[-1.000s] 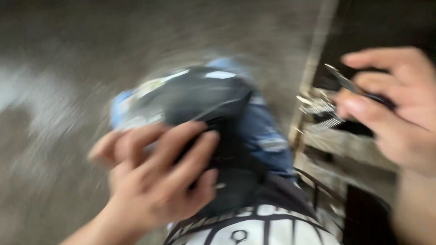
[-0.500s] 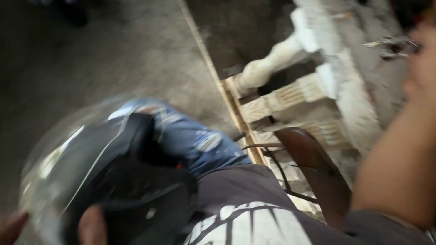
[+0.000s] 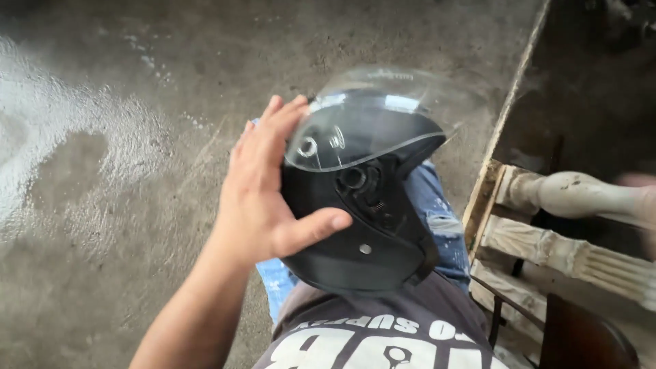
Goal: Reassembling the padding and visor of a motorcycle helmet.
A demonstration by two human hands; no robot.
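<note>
Black helmet [image 3: 362, 212] on lap, clear visor [image 3: 383, 109] pointing up-right, left hand [image 3: 263, 198] spread flat against its side

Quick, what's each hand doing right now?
Left hand: open, palm flat against the black helmet, steadying it on the lap.
Right hand: only a blur at the frame edge; cannot tell.

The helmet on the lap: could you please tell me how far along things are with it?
Done: the black helmet rests on the jeans-clad lap, clear visor raised. In hand: the left hand lies flat against its side, thumb across the shell. Left: no closed grip yet; the right hand is not visible.
</note>
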